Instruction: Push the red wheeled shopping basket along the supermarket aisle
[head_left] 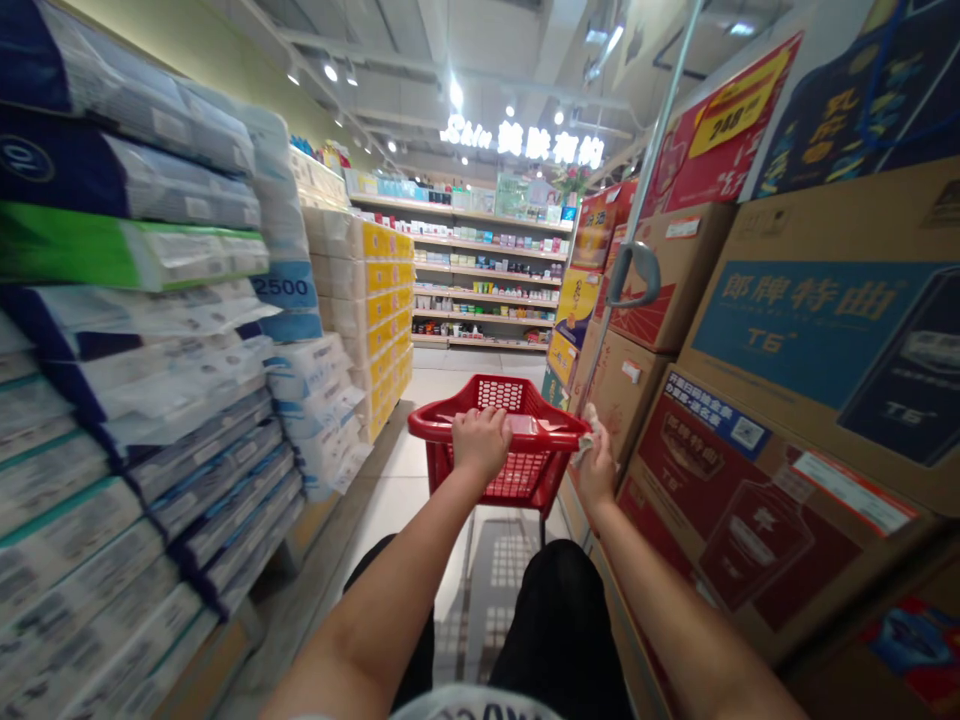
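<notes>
A red plastic shopping cart point(517, 480) stands in front of me in the aisle, its basket wall full of holes. My left hand point(482, 440) is closed over the cart's handlebar, left of its middle. At the bar's right end, my right hand point(598, 462) has its fingers curled round a crumpled whitish tissue or cloth point(591, 420) that touches the handle. Whether those fingers also grip the bar cannot be made out.
Stacked paper packs point(187, 300) line the left side, with yellow-and-white packs point(386, 320) farther on. Cardboard boxes point(810, 230) rise close on the right beside a metal pole point(660, 140) with a grey hook. Shelves of small goods point(487, 267) cross the far end.
</notes>
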